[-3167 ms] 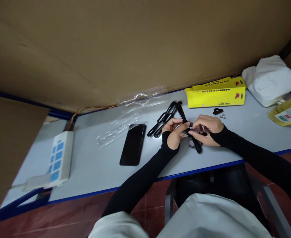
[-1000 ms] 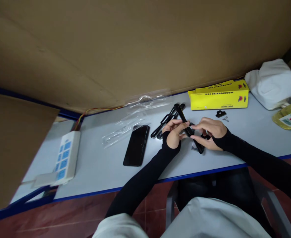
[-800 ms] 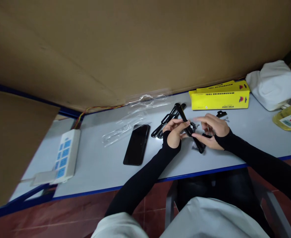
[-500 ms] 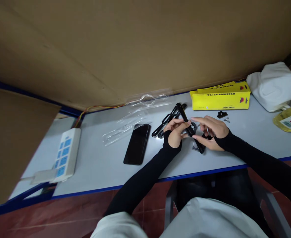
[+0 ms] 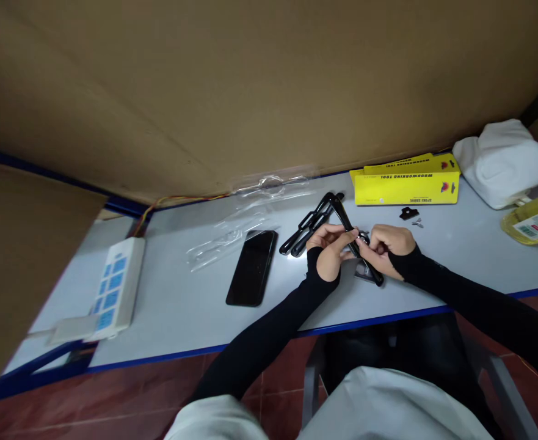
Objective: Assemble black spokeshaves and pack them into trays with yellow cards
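Note:
A black spokeshave (image 5: 341,211) is held at a slant above the table, its lower handle pointing toward me. My left hand (image 5: 329,255) is closed around its middle, with the thumb on top. My right hand (image 5: 386,249) pinches at the tool's centre from the right, on a small silver screw (image 5: 359,236) that the fingertips partly hide. Two more black spokeshaves (image 5: 306,227) lie side by side, left of my hands. Beneath the held tool lies a small flat piece (image 5: 364,272), mostly covered. To the right rest a black metal plate (image 5: 408,212) and small silver screws (image 5: 418,222).
Yellow spokeshave packages (image 5: 406,188) lie at the back, beside a white cloth-like bundle (image 5: 504,162) and a yellow bottle (image 5: 537,217). A black phone (image 5: 251,267) and clear plastic packaging (image 5: 227,238) are to the left. A white power strip (image 5: 119,284) is farther left.
My right hand's fingers, spread around the tool's middle before, have curled into a pinch there. The spokeshave and left hand have shifted slightly right.

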The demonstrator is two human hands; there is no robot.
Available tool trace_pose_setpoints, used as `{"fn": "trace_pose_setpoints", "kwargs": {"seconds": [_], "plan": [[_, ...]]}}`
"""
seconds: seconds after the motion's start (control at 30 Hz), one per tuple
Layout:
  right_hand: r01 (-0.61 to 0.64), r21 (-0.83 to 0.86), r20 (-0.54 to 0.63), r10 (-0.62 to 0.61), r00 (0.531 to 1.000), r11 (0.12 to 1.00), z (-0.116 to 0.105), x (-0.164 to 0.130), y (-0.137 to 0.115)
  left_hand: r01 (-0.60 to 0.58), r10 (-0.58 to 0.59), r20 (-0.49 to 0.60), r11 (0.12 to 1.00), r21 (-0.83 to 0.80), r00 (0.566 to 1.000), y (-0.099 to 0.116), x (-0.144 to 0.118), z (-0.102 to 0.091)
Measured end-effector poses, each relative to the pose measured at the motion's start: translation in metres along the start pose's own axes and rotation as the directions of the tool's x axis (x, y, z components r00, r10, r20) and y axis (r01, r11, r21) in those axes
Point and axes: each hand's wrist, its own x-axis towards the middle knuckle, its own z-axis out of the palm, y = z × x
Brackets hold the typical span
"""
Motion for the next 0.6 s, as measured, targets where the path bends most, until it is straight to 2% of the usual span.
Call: {"fn": "trace_pose_setpoints", "kwargs": {"seconds": [0.17, 0.33, 0.5, 0.6], "plan": [[-0.035, 0.098, 0.029, 0.032, 0.999, 0.995, -0.005, -0.001, -0.001, -0.045, 0.045, -0.015, 0.998, -0.032, 0.999, 0.002, 0.002, 0.000], [0.077, 0.141, 0.091, -0.091, 0.992, 0.987, -0.012, 0.004, 0.008, 0.025, -0.024, 0.014, 0.999, -0.032, 1.000, -0.001, 0.009, -0.005], [0.012, 0.167, 0.176, -0.042, 0.983, 0.986, -0.016, 0.007, 0.023, 0.074, -0.074, 0.045, 0.997, 0.012, 0.996, -0.006, 0.012, -0.008], [0.012, 0.190, 0.234, -0.057, 0.970, 0.982, -0.020, 0.008, 0.026, 0.068, -0.073, 0.075, 0.996, 0.066, 0.995, -0.007, 0.012, -0.009]]}}
